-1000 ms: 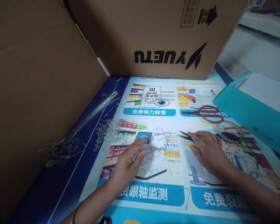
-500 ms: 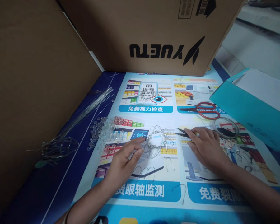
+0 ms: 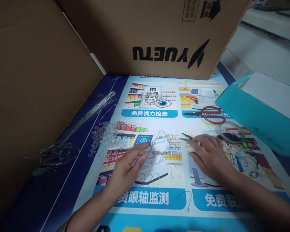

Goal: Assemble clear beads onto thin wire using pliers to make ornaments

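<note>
A beaded wire ring (image 3: 161,156) with looped wires round its edge lies flat in the middle of the printed sheet. My left hand (image 3: 129,166) is just left of it, fingers stretched out, thumb apart and nothing visibly held; the index fingertip is at the ring's left edge. To the ring's right, my right hand (image 3: 211,158) has its fingers over needle-nose pliers (image 3: 187,136). The dark pointed jaws show, parted and aimed left; the handles are hidden under the hand. Several short bent wires (image 3: 148,181) lie below the ring.
Clear beads (image 3: 108,137) are heaped at left, near a bundle of wires (image 3: 87,112). Red-handled scissors (image 3: 211,115) and a wire coil (image 3: 232,132) lie at right by a teal box (image 3: 253,112). Large cardboard (image 3: 169,29) stands behind and at left.
The view has shifted slightly. My right thumb has moved away from the fingers at the pliers. My left hand and the beaded ring stay about as they were.
</note>
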`<action>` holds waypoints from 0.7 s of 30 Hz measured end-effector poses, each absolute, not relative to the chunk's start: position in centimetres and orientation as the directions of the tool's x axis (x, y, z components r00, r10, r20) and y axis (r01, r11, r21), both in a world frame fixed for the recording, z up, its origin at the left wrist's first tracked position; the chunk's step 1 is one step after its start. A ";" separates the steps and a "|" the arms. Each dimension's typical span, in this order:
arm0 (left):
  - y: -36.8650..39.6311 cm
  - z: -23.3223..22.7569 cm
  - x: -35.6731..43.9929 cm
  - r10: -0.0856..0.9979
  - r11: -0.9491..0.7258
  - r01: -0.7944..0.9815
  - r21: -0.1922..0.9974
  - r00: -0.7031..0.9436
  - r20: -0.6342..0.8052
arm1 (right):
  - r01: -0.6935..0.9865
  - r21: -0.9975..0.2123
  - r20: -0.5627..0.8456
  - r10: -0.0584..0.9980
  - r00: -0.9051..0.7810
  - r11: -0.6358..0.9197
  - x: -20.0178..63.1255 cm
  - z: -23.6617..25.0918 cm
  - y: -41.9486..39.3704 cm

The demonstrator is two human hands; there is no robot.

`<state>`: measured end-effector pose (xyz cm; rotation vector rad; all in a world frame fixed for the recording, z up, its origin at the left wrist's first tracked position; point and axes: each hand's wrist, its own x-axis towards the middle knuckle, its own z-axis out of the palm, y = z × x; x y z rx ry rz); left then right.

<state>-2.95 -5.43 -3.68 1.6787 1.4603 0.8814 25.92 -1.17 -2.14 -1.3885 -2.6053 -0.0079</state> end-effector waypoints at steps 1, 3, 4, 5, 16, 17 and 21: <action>-5.4 -3.7 -2.9 0.992 -0.089 0.487 0.869 0.119 0.035 | 0.791 -0.106 0.172 0.794 -0.583 0.603 25.6 -2.0 -1.3; -5.4 -3.8 -2.9 0.992 -0.097 0.472 0.876 0.117 0.047 | 0.734 -0.148 0.168 0.748 -0.642 0.663 24.8 -1.6 -1.6; -5.4 -3.9 -2.9 0.992 -0.102 0.464 0.880 0.115 0.054 | 0.715 -0.167 0.159 0.734 -0.660 0.679 24.3 -1.5 -1.7; -5.4 -3.9 -2.9 0.992 -0.104 0.458 0.883 0.114 0.058 | 0.701 -0.182 0.147 0.724 -0.674 0.689 23.9 -1.3 -1.7; -5.3 -3.9 -3.0 0.989 -0.120 0.487 0.865 0.138 0.060 | 0.768 -0.256 0.110 0.807 -0.580 0.587 21.4 -1.5 1.7; -5.3 -3.9 -3.0 0.989 -0.117 0.490 0.864 0.139 0.055 | 0.771 -0.257 0.105 0.810 -0.577 0.583 21.3 -1.5 1.9; -5.3 -3.9 -3.0 0.989 -0.109 0.490 0.865 0.143 0.043 | 0.778 -0.260 0.096 0.817 -0.568 0.571 21.1 -1.8 1.9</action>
